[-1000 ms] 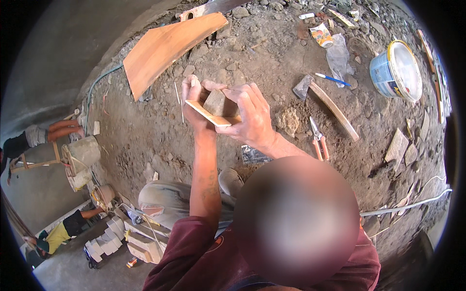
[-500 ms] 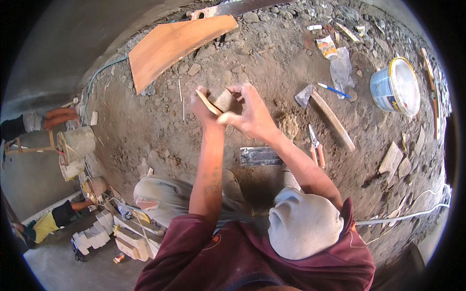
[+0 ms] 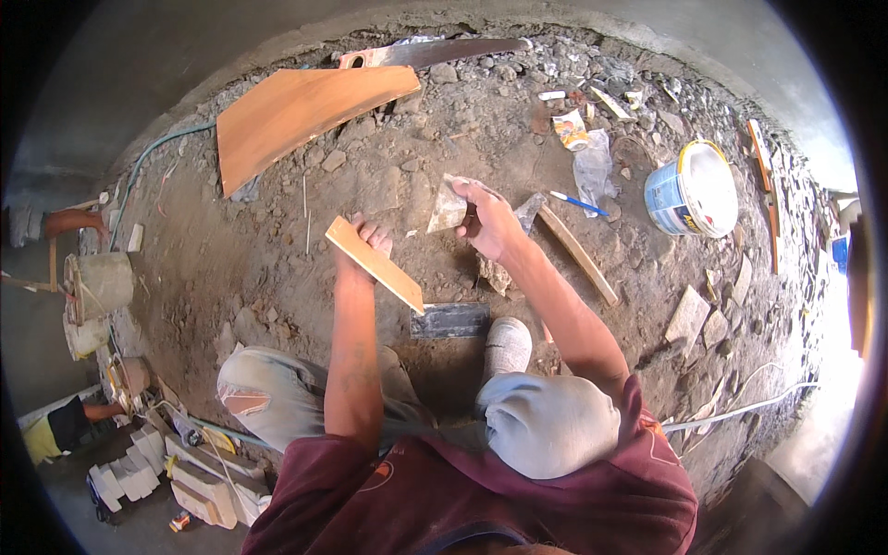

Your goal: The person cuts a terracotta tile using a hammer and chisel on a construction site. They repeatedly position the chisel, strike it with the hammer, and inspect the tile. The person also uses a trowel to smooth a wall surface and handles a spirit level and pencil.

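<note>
The left hand [image 3: 368, 242] gripped a wood strip [image 3: 381, 270] slantwise above the dirt [image 3: 245, 227], while the right hand [image 3: 490, 220] grasped a pale chunk [image 3: 446, 207] to its right, the two apart. Neither piece was set down yet. The board [image 3: 301, 116] looked already cut to shape, the saw [image 3: 453, 53] lying unheld beside it; how much was left, I couldn't tell.

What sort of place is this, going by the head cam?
Probably a building or renovation site: rubble-strewn dirt ground, a handsaw lying near a cut wooden board, and pale blocks grouped at the lower left.
</note>
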